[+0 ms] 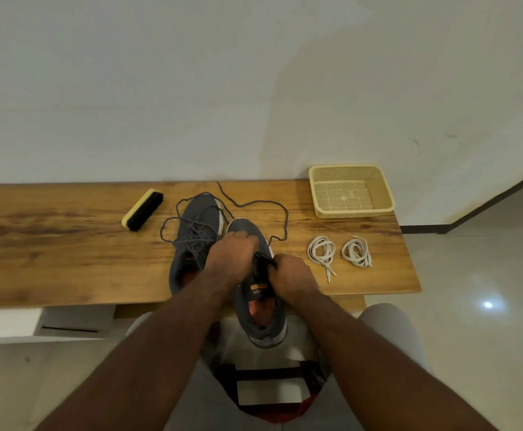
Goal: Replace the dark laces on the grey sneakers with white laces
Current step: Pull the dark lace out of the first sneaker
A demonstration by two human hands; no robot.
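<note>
While gripped, sneaker [255,293] between both hands.

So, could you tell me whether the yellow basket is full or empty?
Empty: the yellow basket's perforated floor shows bare, and both white lace bundles lie outside on the table.

the table [67,244] is wood, grain streaked, with a soft sheen. both grey sneakers [198,231] look like matt knit cloth. at 1 o'clock from them sits a perforated plastic basket [352,211]; at 10 o'clock a brush [143,209] with pale wooden back and dark bristles.
</note>
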